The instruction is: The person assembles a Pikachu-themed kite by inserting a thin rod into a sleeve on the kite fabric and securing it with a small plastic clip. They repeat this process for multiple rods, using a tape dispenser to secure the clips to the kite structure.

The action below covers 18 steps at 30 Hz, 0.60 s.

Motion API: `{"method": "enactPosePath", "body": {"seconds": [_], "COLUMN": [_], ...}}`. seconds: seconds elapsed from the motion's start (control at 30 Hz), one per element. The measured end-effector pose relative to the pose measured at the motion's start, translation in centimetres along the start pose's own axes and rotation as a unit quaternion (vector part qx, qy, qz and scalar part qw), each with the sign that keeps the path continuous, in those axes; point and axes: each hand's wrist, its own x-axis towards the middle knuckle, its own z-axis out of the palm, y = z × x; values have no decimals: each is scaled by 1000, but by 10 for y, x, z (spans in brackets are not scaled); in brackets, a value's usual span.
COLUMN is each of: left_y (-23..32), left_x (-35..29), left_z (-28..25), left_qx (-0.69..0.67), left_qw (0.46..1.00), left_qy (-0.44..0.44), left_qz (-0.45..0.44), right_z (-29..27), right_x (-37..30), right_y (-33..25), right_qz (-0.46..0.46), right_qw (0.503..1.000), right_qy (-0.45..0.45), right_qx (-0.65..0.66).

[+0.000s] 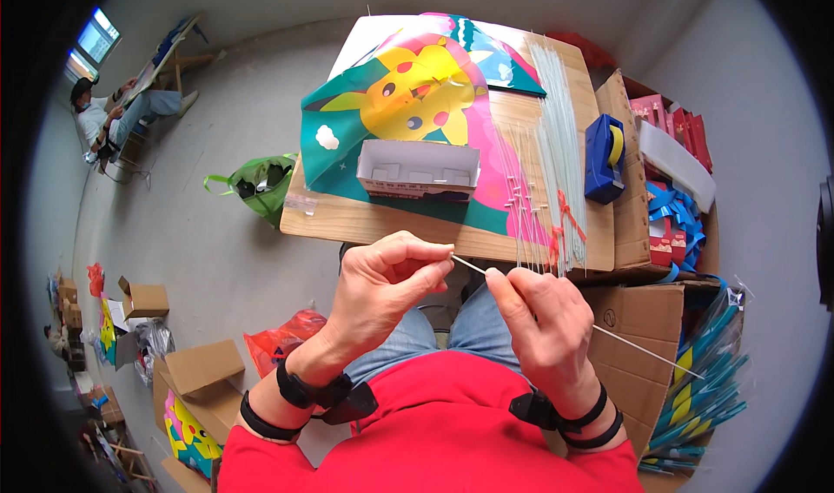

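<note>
My left hand (387,286) pinches the near end of a thin white rod (638,348) between thumb and fingertips. My right hand (543,319) grips the same rod a little further along; the rod runs down to the right past my wrist. Both hands are held above my lap, just in front of the wooden table (347,222). On the table lies a colourful kite sheet (408,85) with a yellow cartoon figure, and a small open white box (417,170) stands on it.
Bundles of thin white rods (556,137) lie on the table's right side beside a blue tape dispenser (604,156). Cardboard boxes (647,311) with red packets and blue-yellow items stand at right. A green bag (261,185) and more boxes sit on the floor; a person sits far left.
</note>
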Motion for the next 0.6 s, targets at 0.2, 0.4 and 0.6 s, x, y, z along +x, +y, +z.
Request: {"method": "enactPosePath", "body": {"seconds": [0.2, 0.4, 0.6], "left_y": [-2, -12, -60], "left_x": [2, -6, -13], "left_z": [-7, -21, 4], "left_qx": [-66, -168, -50], "left_qw": [994, 960, 983], "left_qy": [1, -29, -5], "left_qz": [-91, -222, -176], "right_z": [24, 32, 59], "right_x": [-8, -14, -37], "right_y": [4, 5, 18], "right_qz": [310, 391, 464], "right_qw": [882, 727, 579], "right_qy": [-23, -121, -147], "right_qx": [354, 552, 654]}}
